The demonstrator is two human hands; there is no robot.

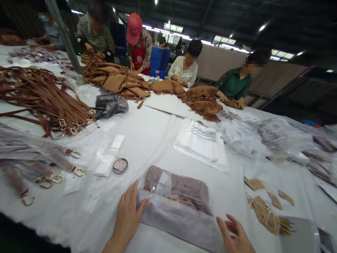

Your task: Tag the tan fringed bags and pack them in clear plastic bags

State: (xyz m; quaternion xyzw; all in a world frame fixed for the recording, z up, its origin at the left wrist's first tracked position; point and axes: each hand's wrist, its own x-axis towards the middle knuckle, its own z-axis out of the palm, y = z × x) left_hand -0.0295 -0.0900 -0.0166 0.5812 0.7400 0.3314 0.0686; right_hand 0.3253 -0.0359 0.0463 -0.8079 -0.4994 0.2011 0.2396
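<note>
A brown handbag (pixel 176 184) lies inside a clear printed plastic bag (pixel 181 221) in front of me. The lower part of the plastic looks cloudy and folded across. My left hand (pixel 129 212) rests at its left edge, fingers stretched and thumb over the plastic. At the right edge is my right hand (pixel 234 233), fingers apart and loosely bent; whether it touches the plastic I cannot tell. Just beyond lies a stack of white printed plastic bags (pixel 198 142). A small round tin (pixel 120 165) sits left of the packed bag, beside white paper packets (pixel 104 163).
Brown straps with gold clasps (pixel 52 102) are heaped at left, with plastic-wrapped straps (pixel 39 154) nearer. Tan tags with strings (pixel 265 212) lie at right, near wrapped bags (pixel 276 137). Several people work across the table at a row of fringed brown bags (pixel 121 80).
</note>
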